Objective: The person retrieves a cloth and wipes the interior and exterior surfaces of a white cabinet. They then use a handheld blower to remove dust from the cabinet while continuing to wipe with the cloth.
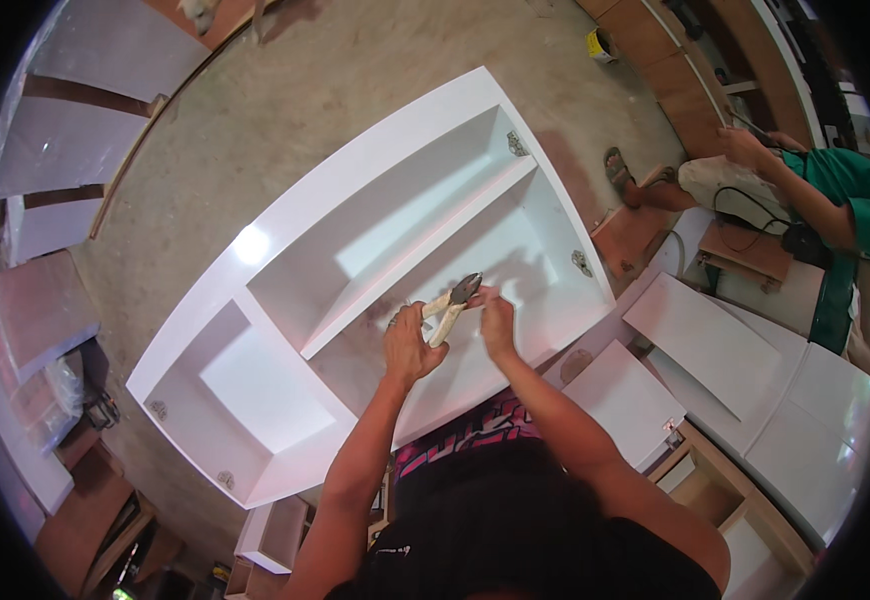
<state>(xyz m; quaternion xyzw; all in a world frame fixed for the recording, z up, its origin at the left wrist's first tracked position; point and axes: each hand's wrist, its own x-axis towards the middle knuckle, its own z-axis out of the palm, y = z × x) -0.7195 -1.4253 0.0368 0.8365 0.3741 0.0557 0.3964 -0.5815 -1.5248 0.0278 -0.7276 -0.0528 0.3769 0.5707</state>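
My left hand [410,340] grips the cream-wrapped handles of metal pliers [467,287] over the right compartments of a white, curved-front cabinet [345,178], lying with its open compartments facing up. My right hand [498,322] is closed beside the pliers' jaws, fingertips pinched on something too small to make out. A long divider [415,255] runs behind both hands. Metal hinges [581,262] are fixed inside the compartment walls.
A co-worker in green [825,200] sits at the right. White panels [705,350] and wooden drawer frames [700,465] lie right of me, wrapped panels [40,310] along the left. A yellow tin [600,45] stands at the back, and an animal's head [198,15] shows top left.
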